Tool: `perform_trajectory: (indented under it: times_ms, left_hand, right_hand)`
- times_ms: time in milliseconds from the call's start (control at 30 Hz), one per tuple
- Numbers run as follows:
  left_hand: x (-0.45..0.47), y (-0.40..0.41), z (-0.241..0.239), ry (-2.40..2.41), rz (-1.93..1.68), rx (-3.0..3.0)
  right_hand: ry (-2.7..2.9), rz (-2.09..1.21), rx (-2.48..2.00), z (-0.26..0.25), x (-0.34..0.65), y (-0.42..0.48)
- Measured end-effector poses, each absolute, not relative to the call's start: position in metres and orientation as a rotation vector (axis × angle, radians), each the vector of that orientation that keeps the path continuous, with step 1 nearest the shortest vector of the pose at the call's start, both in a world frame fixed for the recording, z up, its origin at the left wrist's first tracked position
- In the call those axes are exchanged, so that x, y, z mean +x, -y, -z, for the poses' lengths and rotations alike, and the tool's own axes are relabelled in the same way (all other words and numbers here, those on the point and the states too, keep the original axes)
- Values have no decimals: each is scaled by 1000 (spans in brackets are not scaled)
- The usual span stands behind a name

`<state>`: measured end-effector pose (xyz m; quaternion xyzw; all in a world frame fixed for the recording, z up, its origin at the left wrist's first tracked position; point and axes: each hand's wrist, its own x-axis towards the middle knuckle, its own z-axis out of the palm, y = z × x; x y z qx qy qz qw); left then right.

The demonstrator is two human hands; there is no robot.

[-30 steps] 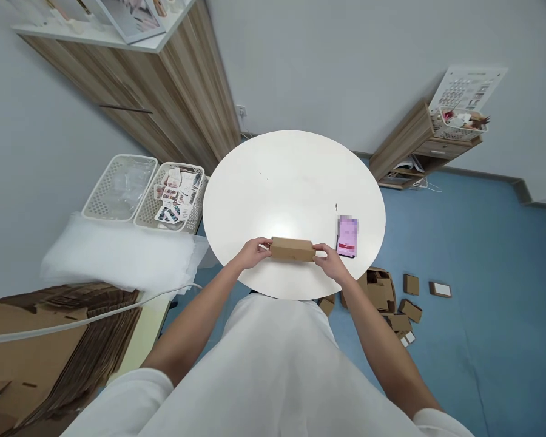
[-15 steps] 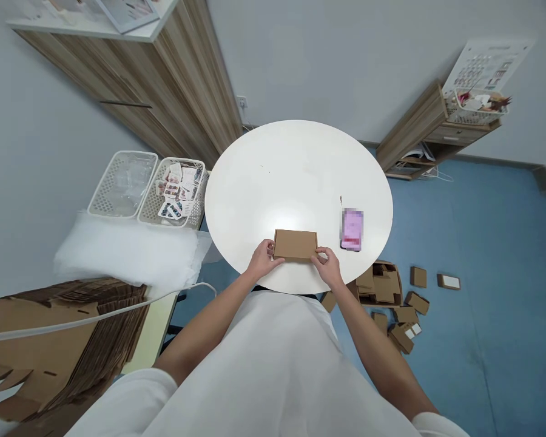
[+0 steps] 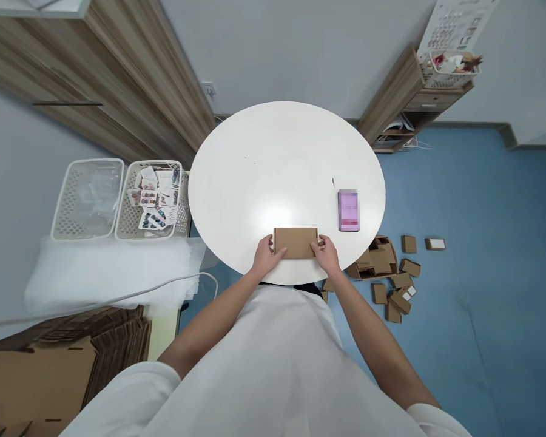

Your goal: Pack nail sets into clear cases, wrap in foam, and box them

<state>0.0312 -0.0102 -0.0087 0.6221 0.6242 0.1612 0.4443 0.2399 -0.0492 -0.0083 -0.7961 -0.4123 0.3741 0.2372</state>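
Observation:
A flat brown cardboard box (image 3: 295, 243), its lid closed, is at the near edge of the round white table (image 3: 286, 145). My left hand (image 3: 266, 255) grips its left end, with the thumb on top and the fingers along the side. On the opposite end, my right hand (image 3: 326, 253) holds it the same way, thumb over the top corner. To the right on the table lies a phone (image 3: 348, 210) with a blurred pink and purple screen. The underside of the box is hidden.
Left of the table stand two white baskets, one with clear plastic bags (image 3: 95, 194), one with carded packs (image 3: 157, 200). White foam sheets (image 3: 113, 267) and stacked flat cardboard (image 3: 40, 376) lie nearer. Several small boxes (image 3: 400, 300) and an open carton (image 3: 375, 261) sit on the blue floor.
Both thumbs have moved from the near edge of the box onto its top, and the hands have closed in on its ends. The camera view has shifted.

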Motion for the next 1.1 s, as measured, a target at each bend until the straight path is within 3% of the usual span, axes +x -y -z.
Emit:
perform_trajectory:
  times_ms: [333,533,800,1100]
  left_hand:
    - [34,4,7,-1416,-297,1668]
    - [24,2,11,-1457,-365,1522]
    - [18,-2,18,-1438,-550,1169]
    - [44,12,-13,-1551,-572,1308]
  right_hand:
    - [1177,-901,-2273,9,225,61]
    - [1096,-1124,-2092,3,239,64]
    - [1052,-1135,-2092,-3,246,63]
    - [1205,-1383,-1883,-25,248,70]
